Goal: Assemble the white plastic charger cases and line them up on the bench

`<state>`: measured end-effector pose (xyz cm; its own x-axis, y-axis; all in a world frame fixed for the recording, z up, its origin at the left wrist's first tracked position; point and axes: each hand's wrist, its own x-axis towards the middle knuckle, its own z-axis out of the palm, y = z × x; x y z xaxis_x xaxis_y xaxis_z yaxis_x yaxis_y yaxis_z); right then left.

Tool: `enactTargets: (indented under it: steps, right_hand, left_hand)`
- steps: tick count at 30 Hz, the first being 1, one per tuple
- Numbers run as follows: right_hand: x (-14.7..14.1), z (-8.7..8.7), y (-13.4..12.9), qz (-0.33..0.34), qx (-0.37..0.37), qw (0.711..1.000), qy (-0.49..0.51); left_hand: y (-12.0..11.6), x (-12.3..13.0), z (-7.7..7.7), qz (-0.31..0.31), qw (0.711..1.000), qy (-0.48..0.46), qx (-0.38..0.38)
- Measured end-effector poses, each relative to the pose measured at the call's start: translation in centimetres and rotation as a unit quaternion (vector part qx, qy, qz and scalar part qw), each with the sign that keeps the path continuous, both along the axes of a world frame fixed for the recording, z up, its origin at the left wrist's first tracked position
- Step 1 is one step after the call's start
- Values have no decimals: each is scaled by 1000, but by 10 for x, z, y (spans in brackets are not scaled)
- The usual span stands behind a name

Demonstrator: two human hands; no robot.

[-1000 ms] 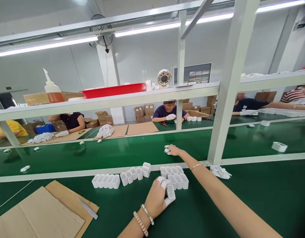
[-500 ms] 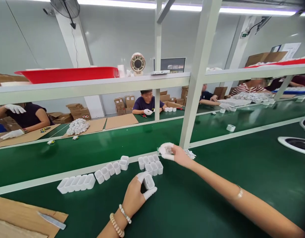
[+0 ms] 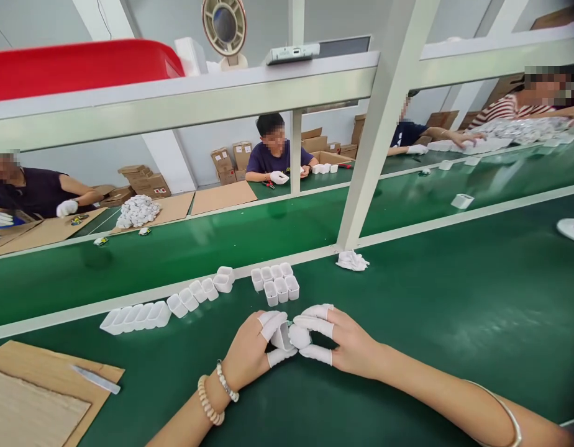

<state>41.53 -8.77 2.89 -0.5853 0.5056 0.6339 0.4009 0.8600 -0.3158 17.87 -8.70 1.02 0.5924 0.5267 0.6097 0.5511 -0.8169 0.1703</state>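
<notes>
My left hand [image 3: 252,344], with white finger cots and two bead bracelets, grips a small hollow white plastic housing [image 3: 281,337], its open end facing right. Right at that opening, my right hand [image 3: 350,341] pinches a rounded white piece [image 3: 299,336] with a bit of green at its upper edge. The two parts meet or nearly touch; fingers partly hide the contact. Just beyond, a cluster of similar white housings [image 3: 281,288] stands on the green work surface. More housings [image 3: 189,299] run in a line off to the left.
A crumpled white pile [image 3: 352,261] lies at the foot of the slanted post [image 3: 378,130]. A blade-like tool [image 3: 95,379] rests on cardboard [image 3: 40,397] at left. Past the divider runs a green belt [image 3: 250,230], with co-workers seated behind it. A shelf beam [image 3: 184,99] crosses above.
My right hand has come back from near the post, bringing the rounded white piece to the housing in my left hand. The view has tilted lower.
</notes>
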Motion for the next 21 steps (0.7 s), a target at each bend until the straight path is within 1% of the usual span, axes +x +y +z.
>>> enactTargets:
  steps: [3, 9, 14, 21]
  right_hand:
    - [0, -1, -1, -4, 18, 1000, -15]
    - [2, 1, -3, -20, 22, 999, -22]
    - [3, 3, -2, -19, 34, 999, -25]
    - [4, 3, 0, -23, 21, 999, -43]
  left_hand:
    - [0, 0, -2, -9, 1000, 7, 7]
    - [-2, 1, -1, 11, 1000, 19, -6]
    - [-2, 1, 0, 14, 1000, 18, 5]
    - [-1, 1, -1, 16, 999, 33, -2]
